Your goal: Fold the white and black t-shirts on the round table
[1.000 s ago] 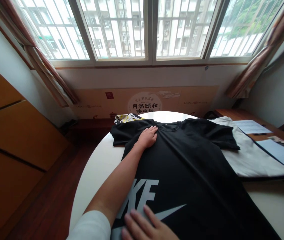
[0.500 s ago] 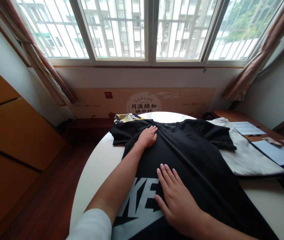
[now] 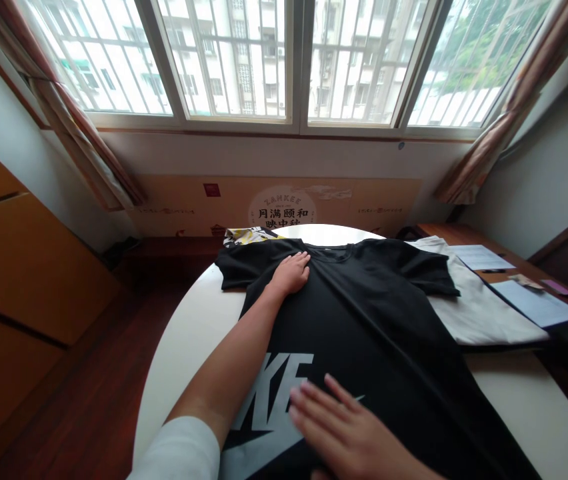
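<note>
Barred windows (image 3: 229,60) overlook a round white table (image 3: 199,333) with a black Nike T-shirt (image 3: 379,320) spread flat on it. The left hand (image 3: 290,275) lies open by the collar, its grip holding nothing; the right hand (image 3: 344,433), also open and empty, spreads over the logo.
</note>
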The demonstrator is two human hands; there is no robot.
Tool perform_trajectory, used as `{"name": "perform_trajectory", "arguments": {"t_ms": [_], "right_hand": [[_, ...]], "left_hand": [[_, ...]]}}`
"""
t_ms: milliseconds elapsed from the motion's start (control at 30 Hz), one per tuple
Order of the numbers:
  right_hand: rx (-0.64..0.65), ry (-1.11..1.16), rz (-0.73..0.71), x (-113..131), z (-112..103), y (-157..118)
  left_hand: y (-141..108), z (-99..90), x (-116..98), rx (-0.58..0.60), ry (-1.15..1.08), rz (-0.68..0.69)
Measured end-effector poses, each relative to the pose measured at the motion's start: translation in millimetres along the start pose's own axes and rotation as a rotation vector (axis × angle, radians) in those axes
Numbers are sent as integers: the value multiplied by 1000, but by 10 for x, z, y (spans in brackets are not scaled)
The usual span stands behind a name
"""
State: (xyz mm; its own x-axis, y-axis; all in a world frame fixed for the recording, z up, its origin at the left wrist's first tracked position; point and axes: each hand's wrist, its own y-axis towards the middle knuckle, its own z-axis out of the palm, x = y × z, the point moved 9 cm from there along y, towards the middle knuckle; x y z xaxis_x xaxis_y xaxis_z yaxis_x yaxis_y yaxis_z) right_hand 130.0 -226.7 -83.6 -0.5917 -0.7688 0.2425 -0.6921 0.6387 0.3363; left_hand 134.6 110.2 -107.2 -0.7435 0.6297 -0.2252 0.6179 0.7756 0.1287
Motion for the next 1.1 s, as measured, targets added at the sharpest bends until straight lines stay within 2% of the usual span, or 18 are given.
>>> {"name": "perform_trajectory", "arguments": {"t_ms": [67,133,200,267,300,367,433,500,567,667,733,800,867,967,1033,1100], "right_hand": [[64,-46,247,-527,-204,138],[63,-124,371,-1017,-392,291],[91,-208,445,-1539,-486,425],[135,-291,606,-2161,-560,442],[152,-324,747,-2501,-618,374],[126,-361,900,-3023,-776,224],[96,-391,1024,-3418,-951,4],[75,-404,1120,-3688,-1100,-239],[56,-405,1191,-3849,-1209,-450],[22,-404,1253,-3926,-1292,-599],[2,-409,1250,-3882,-1291,-529],[1,-404,1186,-3772,-1211,-292],[32,-365,1091,-3620,-1022,54],[97,-263,1005,-3394,-596,561],[119,-209,992,-3278,-328,787],[114,-183,1000,-3204,-147,891]], "left_hand": [[-4,0,-3,-6,7,-1],[-9,0,-8,-8,13,1],[-13,-3,-16,-4,15,4],[-18,-10,-19,2,15,4],[-20,-14,-18,4,15,2],[-25,-23,-13,4,13,-3],[-28,-22,-6,4,9,-6],[-29,-14,2,4,8,-8],[-30,-4,9,2,9,-11],[-31,-3,13,-9,14,-17],[-29,1,12,-8,19,-24],[-24,9,4,1,22,-29],[-19,11,-18,6,20,-31],[-28,-15,-55,0,17,-38],[-53,-81,-43,-36,32,-62],[-98,-215,45,-122,70,-129]]}}
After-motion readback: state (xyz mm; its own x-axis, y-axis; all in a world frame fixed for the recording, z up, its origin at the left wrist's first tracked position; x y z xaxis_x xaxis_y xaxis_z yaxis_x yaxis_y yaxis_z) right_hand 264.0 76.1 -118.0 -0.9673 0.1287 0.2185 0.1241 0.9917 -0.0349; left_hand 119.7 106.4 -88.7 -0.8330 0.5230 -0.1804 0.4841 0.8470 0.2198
